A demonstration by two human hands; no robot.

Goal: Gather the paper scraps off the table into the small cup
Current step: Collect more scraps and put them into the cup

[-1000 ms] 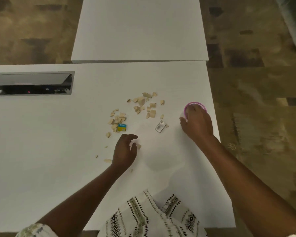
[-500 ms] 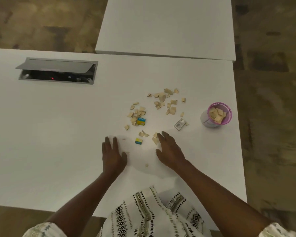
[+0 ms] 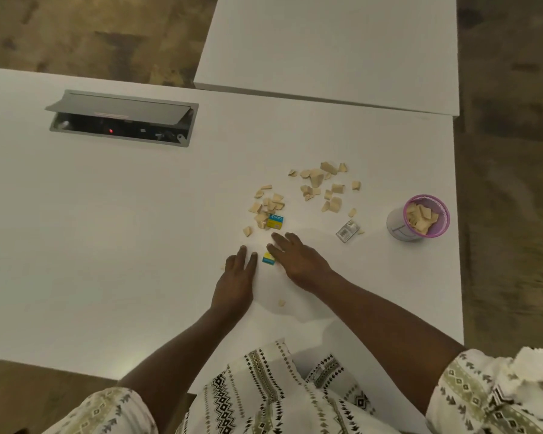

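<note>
Hands, left [image 3: 236,278] and right [image 3: 297,260], flat, fingers spread, flanking blue-yellow scrap [image 3: 268,258] (lettering unreadable), cup [image 3: 418,222] well apart.

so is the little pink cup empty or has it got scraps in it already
Partly full. The cup stands upright near the table's right edge, and tan paper scraps show inside its pink rim.

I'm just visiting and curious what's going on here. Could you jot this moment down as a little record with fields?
surface: white table
cup: small pink-rimmed cup near the right edge, already holding scraps
loose scraps: tan paper scraps scattered in two clusters in front of the hands
other bits: blue-and-yellow scrap; a smaller one between the hands; grey printed scrap
left hand: flat on the table
right hand: flat, fingers spread
hatch: open grey cable hatch, far left
</note>
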